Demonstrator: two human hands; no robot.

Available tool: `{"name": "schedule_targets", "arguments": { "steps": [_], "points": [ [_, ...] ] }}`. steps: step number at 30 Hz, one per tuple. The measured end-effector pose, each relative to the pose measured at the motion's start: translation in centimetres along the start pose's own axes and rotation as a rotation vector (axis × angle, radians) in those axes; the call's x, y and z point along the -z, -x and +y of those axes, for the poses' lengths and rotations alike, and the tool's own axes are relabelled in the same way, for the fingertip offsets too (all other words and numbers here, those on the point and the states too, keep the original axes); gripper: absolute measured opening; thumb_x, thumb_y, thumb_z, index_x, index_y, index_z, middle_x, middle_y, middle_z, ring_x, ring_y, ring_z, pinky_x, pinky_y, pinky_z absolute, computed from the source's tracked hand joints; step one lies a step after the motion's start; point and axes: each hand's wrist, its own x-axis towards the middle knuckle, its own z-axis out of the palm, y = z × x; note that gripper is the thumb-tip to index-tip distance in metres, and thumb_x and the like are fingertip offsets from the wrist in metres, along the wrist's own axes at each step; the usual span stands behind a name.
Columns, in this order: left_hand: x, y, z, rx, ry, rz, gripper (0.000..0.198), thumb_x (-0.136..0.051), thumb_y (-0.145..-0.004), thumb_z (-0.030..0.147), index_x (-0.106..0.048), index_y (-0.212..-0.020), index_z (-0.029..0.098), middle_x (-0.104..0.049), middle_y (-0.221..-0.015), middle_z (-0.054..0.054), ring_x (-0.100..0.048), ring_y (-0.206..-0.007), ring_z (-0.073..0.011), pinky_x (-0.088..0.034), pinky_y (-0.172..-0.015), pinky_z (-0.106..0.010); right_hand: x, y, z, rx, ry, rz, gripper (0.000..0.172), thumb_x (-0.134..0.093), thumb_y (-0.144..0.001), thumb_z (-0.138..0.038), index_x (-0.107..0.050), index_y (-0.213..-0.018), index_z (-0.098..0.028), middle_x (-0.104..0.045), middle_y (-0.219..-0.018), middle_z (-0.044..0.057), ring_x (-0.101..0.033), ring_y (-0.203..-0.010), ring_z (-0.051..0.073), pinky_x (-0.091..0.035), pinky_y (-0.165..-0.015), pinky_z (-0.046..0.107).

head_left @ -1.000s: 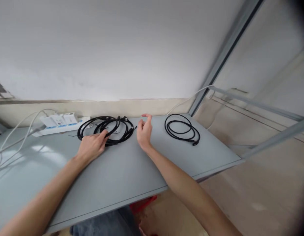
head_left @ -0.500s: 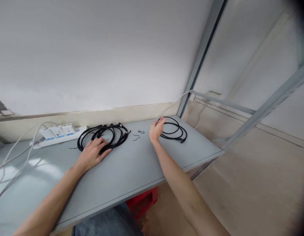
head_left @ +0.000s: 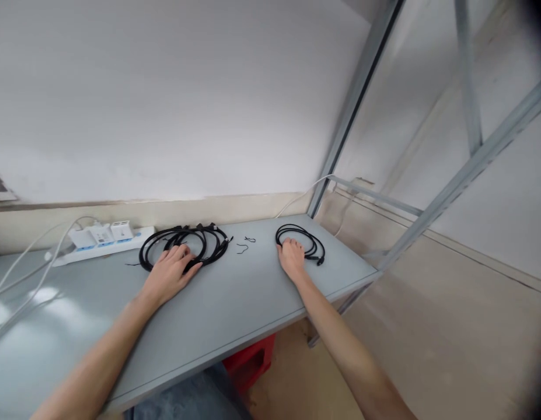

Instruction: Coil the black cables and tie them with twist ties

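Observation:
Several looped black cables [head_left: 217, 251] lie bunched on the grey table [head_left: 226, 297], left of centre. My left hand [head_left: 170, 269] rests on their near edge, fingers draped over the loops and thumb stretched out to the right. A smaller coiled black cable [head_left: 311, 236] lies flat near the table's right end. Over its near left side my right hand [head_left: 292, 255] is closed, the fingers curled down on the loops; the fingertips are partly hidden. Two short black twist ties [head_left: 243, 249] lie between the coils.
A white power strip [head_left: 106, 248] with several plugged-in adapters stands at the back left, white cords [head_left: 38, 280] trailing from it. Metal frame posts [head_left: 346, 116] rise at the table's right end. Below the front edge is a red stool [head_left: 250, 361].
My right hand has turned palm down and come lower and nearer, bringing the small coil closer in and flatter on the table. My left hand stays on the large bunch.

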Motion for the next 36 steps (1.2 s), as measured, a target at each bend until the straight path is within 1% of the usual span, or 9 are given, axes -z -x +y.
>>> {"name": "schedule_targets", "arguments": {
  "steps": [7, 10, 17, 20, 23, 26, 30, 33, 36],
  "points": [
    [0.7, -0.1, 0.1, 0.055, 0.021, 0.095, 0.046, -0.033, -0.108, 0.041, -0.071, -0.124, 0.021, -0.064, -0.113, -0.013, -0.060, -0.106, -0.0307, -0.046, -0.092, -0.046, 1.3, 1.2, -1.3, 0.007, -0.053, -0.045, 0.037, -0.028, -0.113, -0.029, -0.052, -0.130, -0.007, -0.075, -0.098, 0.020, -0.074, -0.093, 0.030, -0.046, -0.082, 0.037],
    [0.9, -0.2, 0.2, 0.057, 0.049, 0.132, 0.044, -0.034, -0.108, 0.039, -0.069, -0.128, 0.022, -0.064, -0.113, -0.013, -0.060, -0.106, -0.0311, -0.046, -0.092, -0.047, 3.5, 1.7, -1.3, -0.032, -0.048, 0.088, 0.041, -0.027, -0.113, -0.035, -0.055, -0.130, -0.011, -0.076, -0.090, 0.016, -0.074, -0.083, 0.028, -0.045, -0.076, 0.035],
    [1.9, -0.6, 1.1, 0.137, 0.274, 0.279, 0.049, -0.041, -0.107, 0.045, -0.055, -0.147, 0.021, -0.063, -0.126, -0.014, -0.059, -0.120, -0.0317, -0.045, -0.103, -0.049, 17.3, 3.8, -3.5, 0.223, -0.348, 0.485, 0.040, -0.040, -0.109, -0.049, -0.066, -0.103, -0.019, -0.061, -0.065, 0.003, -0.056, -0.060, 0.019, -0.032, -0.062, 0.029],
    [2.1, -0.8, 1.5, 0.216, 0.498, 0.375, 0.061, -0.056, -0.101, 0.050, -0.044, -0.155, 0.024, -0.058, -0.140, -0.014, -0.055, -0.132, -0.0313, -0.041, -0.114, -0.050, 23.6, 4.0, -6.3, 0.527, -0.755, 0.352, 0.036, -0.055, -0.103, -0.052, -0.062, -0.086, -0.021, -0.048, -0.060, -0.003, -0.042, -0.055, 0.013, -0.028, -0.056, 0.026],
    [2.0, -1.1, 1.6, 0.288, 0.774, 0.406, 0.090, -0.070, -0.091, 0.054, -0.025, -0.165, 0.028, -0.047, -0.157, -0.015, -0.046, -0.146, -0.0317, -0.036, -0.121, -0.051, 26.3, 3.3, -9.7, 0.702, -1.133, 0.037, 0.038, -0.062, -0.099, -0.054, -0.059, -0.080, -0.022, -0.034, -0.057, -0.006, -0.030, -0.050, 0.008, -0.021, -0.050, 0.022],
    [2.4, -1.3, 1.5, 0.329, 1.094, 0.376, 0.096, -0.072, -0.089, 0.053, -0.020, -0.166, 0.031, -0.039, -0.166, -0.015, -0.042, -0.151, -0.0320, -0.039, -0.120, -0.051, 25.1, 2.2, -13.0, 0.723, -1.392, -0.319, 0.038, -0.070, -0.094, -0.055, -0.058, -0.081, -0.022, -0.027, -0.056, -0.009, -0.019, -0.047, 0.006, -0.014, -0.045, 0.020],
    [3.5, -1.4, 1.4, 0.423, 1.562, 0.405, 0.070, -0.073, -0.090, 0.048, -0.047, -0.151, 0.027, -0.058, -0.151, -0.014, -0.058, -0.137, -0.0290, -0.051, -0.107, -0.042, 18.7, 0.1, -16.3, 0.604, -1.659, -0.736, 0.042, -0.073, -0.092, -0.058, -0.054, -0.082, -0.022, -0.020, -0.054, -0.013, -0.010, -0.044, 0.005, -0.010, -0.039, 0.019],
    [4.0, -1.3, 1.2, 0.500, 1.808, 0.374, 0.048, -0.079, -0.087, 0.044, -0.061, -0.126, 0.022, -0.075, -0.096, -0.004, -0.073, -0.087, -0.0184, -0.058, -0.081, -0.033, 12.6, -1.0, -17.8, 0.436, -1.790, -0.958, 0.050, -0.070, -0.092, -0.063, -0.044, -0.075, -0.023, -0.018, -0.051, -0.014, -0.007, -0.043, 0.006, -0.011, -0.036, 0.019],
    [4.0, -1.1, 0.7, 0.610, 1.815, 0.345, 0.032, -0.083, -0.084, 0.039, -0.058, -0.082, 0.019, -0.044, -0.049, 0.011, -0.041, -0.041, -0.0053, -0.047, -0.051, -0.022, 7.6, -1.4, -18.1, 0.313, -1.816, -1.076, 0.063, -0.072, -0.085, -0.071, -0.035, -0.067, -0.023, -0.026, -0.051, -0.011, -0.027, -0.044, 0.007, -0.029, -0.038, 0.018]
  ]
}}
